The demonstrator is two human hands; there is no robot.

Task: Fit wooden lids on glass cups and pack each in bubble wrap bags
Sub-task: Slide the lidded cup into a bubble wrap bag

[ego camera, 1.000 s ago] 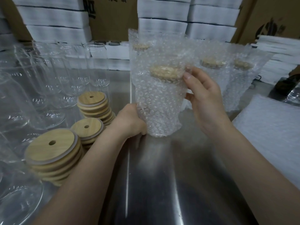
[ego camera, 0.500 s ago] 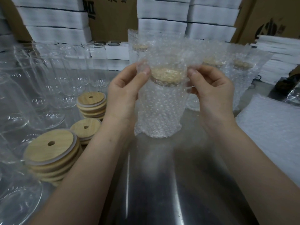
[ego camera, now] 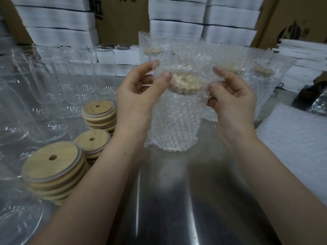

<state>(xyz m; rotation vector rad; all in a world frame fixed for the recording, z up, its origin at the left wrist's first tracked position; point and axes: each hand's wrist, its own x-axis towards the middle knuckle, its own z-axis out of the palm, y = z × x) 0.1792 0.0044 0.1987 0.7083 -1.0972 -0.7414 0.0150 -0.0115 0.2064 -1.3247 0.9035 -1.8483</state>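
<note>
The bubble wrap bag [ego camera: 174, 121] with the lidded glass cup inside stands directly between the two hands, its long axis upright and its base apparently resting on the steel table [ego camera: 177, 200]. The wooden lid [ego camera: 185, 83] sits level with the fingertips, seen through the wrap. The loose mouth of the bag rises above it, beyond the hands.

The left hand [ego camera: 138, 92] pinches the wrap at the lid's left edge between thumb and fingers, and the right hand [ego camera: 231, 96] pinches it at the right edge. Neither is nearer, so closing the mouth over the lid looks like a two-handed fold.

Outside the left hand lie stacks of spare lids [ego camera: 53, 167] and rows of empty glass cups [ego camera: 58, 82]. Past the right hand stand packed cups [ego camera: 261, 76]. A pile of flat bubble wrap bags [ego camera: 297, 142] lies outside the right wrist. White boxes [ego camera: 58, 20] and cardboard cartons [ego camera: 122, 18] wall the far side.
</note>
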